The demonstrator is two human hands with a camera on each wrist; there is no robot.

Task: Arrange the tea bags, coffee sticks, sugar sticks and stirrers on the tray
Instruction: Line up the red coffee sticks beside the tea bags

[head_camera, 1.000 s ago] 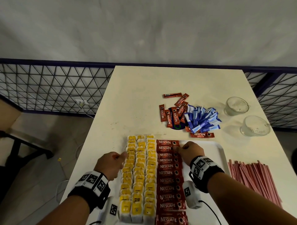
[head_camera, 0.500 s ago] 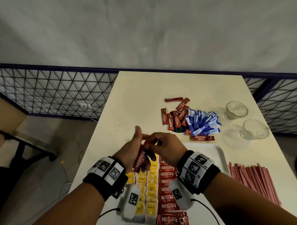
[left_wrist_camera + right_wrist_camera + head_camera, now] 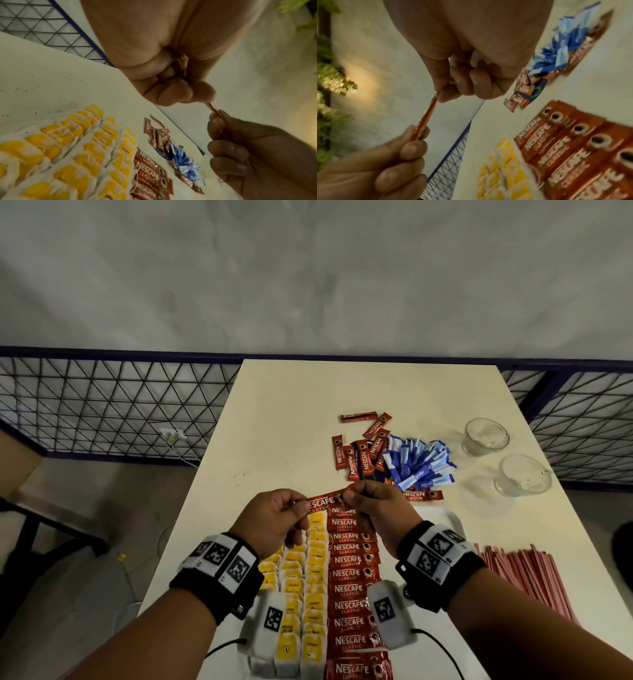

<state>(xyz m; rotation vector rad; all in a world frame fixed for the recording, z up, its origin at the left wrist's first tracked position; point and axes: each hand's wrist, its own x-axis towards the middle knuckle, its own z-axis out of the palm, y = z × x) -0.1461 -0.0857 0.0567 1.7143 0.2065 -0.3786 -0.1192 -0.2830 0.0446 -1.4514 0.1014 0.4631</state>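
Both hands hold one red coffee stick (image 3: 323, 501) flat in the air above the far end of the white tray (image 3: 445, 517). My left hand (image 3: 274, 517) pinches its left end, my right hand (image 3: 371, 505) its right end. The stick shows edge-on in the left wrist view (image 3: 213, 110) and in the right wrist view (image 3: 426, 119). On the tray lie three rows of yellow tea bags (image 3: 313, 587) and a column of red coffee sticks (image 3: 349, 577). Loose coffee sticks (image 3: 359, 450) and blue sugar sticks (image 3: 419, 463) are piled on the table beyond. Pink stirrers (image 3: 527, 573) lie right of the tray.
Two empty glass cups (image 3: 485, 436) (image 3: 522, 479) stand at the table's right side. The pale table (image 3: 291, 405) ends against a wire-mesh fence (image 3: 102, 402) and a grey wall. Floor and a wall socket with a cable (image 3: 174, 436) are to the left.
The hands left the tray rows, rose and met. The coffee stick, held upright half a second ago, is now turned level between both hands.
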